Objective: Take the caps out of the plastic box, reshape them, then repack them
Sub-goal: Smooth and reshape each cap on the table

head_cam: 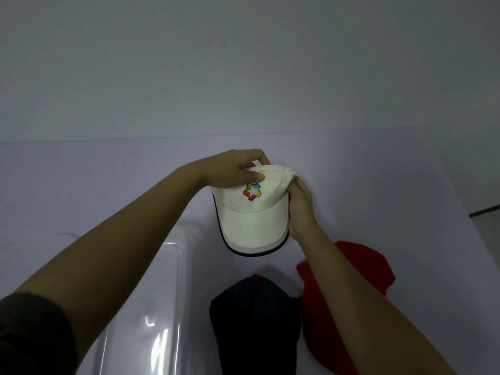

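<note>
I am looking at three caps and one plastic box (151, 307). At the frame's centre I am holding the white cap (253, 212) above the counter (81, 185), my left hand (235, 169) pinching its crown and my right hand (300, 209) gripping its side. The navy cap (254, 326) and the red cap (362, 269) are lying side by side at lower right, the clear box just left of them. The counter's upper half is lying open up to the wall edge.
</note>
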Available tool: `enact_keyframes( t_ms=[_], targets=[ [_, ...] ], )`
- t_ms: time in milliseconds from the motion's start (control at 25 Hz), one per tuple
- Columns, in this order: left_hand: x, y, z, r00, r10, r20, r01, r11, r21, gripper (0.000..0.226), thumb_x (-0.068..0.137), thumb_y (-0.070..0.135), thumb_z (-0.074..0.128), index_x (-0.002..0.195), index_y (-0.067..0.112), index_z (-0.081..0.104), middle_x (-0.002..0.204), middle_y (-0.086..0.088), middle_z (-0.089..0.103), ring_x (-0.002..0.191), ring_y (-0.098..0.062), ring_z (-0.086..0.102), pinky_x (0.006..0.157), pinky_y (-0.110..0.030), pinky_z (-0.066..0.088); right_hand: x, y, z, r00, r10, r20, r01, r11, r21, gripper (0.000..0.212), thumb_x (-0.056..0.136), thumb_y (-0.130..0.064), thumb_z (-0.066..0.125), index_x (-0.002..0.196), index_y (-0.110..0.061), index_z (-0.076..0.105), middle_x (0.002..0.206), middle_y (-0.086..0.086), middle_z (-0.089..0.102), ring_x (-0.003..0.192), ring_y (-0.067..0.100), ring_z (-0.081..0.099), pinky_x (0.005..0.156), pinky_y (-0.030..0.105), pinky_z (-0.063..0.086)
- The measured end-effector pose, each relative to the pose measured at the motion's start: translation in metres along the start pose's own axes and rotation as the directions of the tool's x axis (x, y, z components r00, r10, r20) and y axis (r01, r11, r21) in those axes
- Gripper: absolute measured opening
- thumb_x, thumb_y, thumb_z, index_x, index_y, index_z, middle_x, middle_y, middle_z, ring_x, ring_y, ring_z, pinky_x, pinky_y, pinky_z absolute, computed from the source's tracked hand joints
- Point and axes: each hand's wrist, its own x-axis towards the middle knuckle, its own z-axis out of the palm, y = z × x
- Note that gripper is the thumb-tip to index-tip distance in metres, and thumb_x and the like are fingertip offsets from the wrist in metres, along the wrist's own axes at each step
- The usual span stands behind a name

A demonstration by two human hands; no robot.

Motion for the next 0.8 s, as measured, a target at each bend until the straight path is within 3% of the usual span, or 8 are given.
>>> enact_keyframes(
  t_ms=[120,200,280,400,560,640,720,800],
  targets=[
    [-0.002,-0.007,0.001,0.986,-0.049,-0.163,0.048,0.999,-0.005,0.029,0.090,0.041,0.054,0.108,0.019,0.054,0.104,0.004,0.061,0.088,-0.011,0.059,0.076,-0.018,0.047,-0.003,-0.001,0.000,0.998,0.041,-0.058,-0.039,0.999,0.033,0.027,0.092,-0.033,0.054,0.106,-0.016,0.068,0.108,0.008,0.070,0.102,0.028,0.066,0.090,0.049,0.053],
    [-0.008,-0.022,0.006,0.938,-0.160,-0.309,0.070,0.957,-0.281,0.040,0.090,0.050,0.048,0.102,0.014,0.060,0.105,-0.002,0.064,0.094,-0.015,0.059,0.083,-0.028,0.048,0.000,-0.005,-0.002,0.990,0.085,-0.112,-0.078,0.994,0.071,0.030,0.092,-0.037,0.054,0.106,-0.015,0.067,0.107,0.006,0.071,0.100,0.026,0.066,0.089,0.046,0.054],
    [-0.015,-0.038,0.019,0.907,-0.299,-0.295,0.072,0.802,-0.593,0.048,0.091,0.054,0.041,0.109,0.013,0.058,0.114,-0.005,0.061,0.107,-0.018,0.056,0.093,-0.039,0.046,0.004,-0.007,-0.003,0.985,0.120,-0.125,-0.111,0.991,0.074,0.032,0.093,-0.039,0.052,0.111,-0.016,0.064,0.110,0.005,0.069,0.100,0.023,0.066,0.087,0.043,0.055],
    [-0.016,-0.045,0.043,0.897,-0.393,-0.200,0.071,0.575,-0.815,0.049,0.092,0.053,0.041,0.116,0.013,0.055,0.118,-0.005,0.059,0.111,-0.019,0.056,0.096,-0.045,0.047,0.006,-0.010,0.002,0.986,0.129,-0.109,-0.126,0.992,0.028,0.034,0.091,-0.042,0.052,0.118,-0.022,0.060,0.115,0.002,0.067,0.103,0.022,0.065,0.088,0.044,0.055],
    [-0.010,-0.040,0.056,0.876,-0.413,-0.248,0.040,0.575,-0.817,0.048,0.092,0.055,0.037,0.101,0.011,0.055,0.105,-0.008,0.062,0.100,-0.020,0.059,0.093,-0.037,0.047,0.008,-0.007,0.008,0.969,0.230,-0.095,-0.232,0.972,-0.018,0.090,0.059,-0.088,0.040,0.125,-0.029,0.056,0.123,0.004,0.063,0.108,0.026,0.062,0.096,0.048,0.049],
    [-0.007,-0.040,0.061,0.863,-0.439,-0.248,0.052,0.567,-0.822,0.057,0.090,0.061,0.035,0.099,0.009,0.055,0.109,-0.012,0.060,0.103,-0.021,0.057,0.098,-0.036,0.044,0.011,-0.006,0.007,0.953,0.277,-0.126,-0.287,0.956,-0.067,0.110,0.045,-0.097,0.029,0.125,-0.028,0.057,0.124,0.006,0.062,0.110,0.028,0.060,0.100,0.046,0.045],
    [-0.003,-0.040,0.067,0.789,-0.563,-0.245,0.048,0.454,-0.890,0.055,0.094,0.055,0.030,0.089,0.006,0.053,0.097,-0.013,0.061,0.093,-0.021,0.058,0.089,-0.031,0.047,0.008,-0.004,0.007,0.946,0.281,-0.162,-0.300,0.948,-0.108,0.092,0.064,-0.089,0.025,0.120,-0.026,0.060,0.122,0.006,0.062,0.108,0.026,0.060,0.100,0.043,0.046],
    [-0.001,-0.042,0.077,0.735,-0.650,-0.191,0.026,0.309,-0.951,0.041,0.099,0.035,0.029,0.072,0.011,0.049,0.074,-0.004,0.059,0.071,-0.014,0.053,0.065,-0.025,0.046,0.004,0.002,0.008,0.944,0.291,-0.158,-0.311,0.943,-0.119,0.079,0.074,-0.083,0.026,0.115,-0.026,0.062,0.118,0.004,0.064,0.104,0.024,0.061,0.097,0.042,0.048]
  ],
)
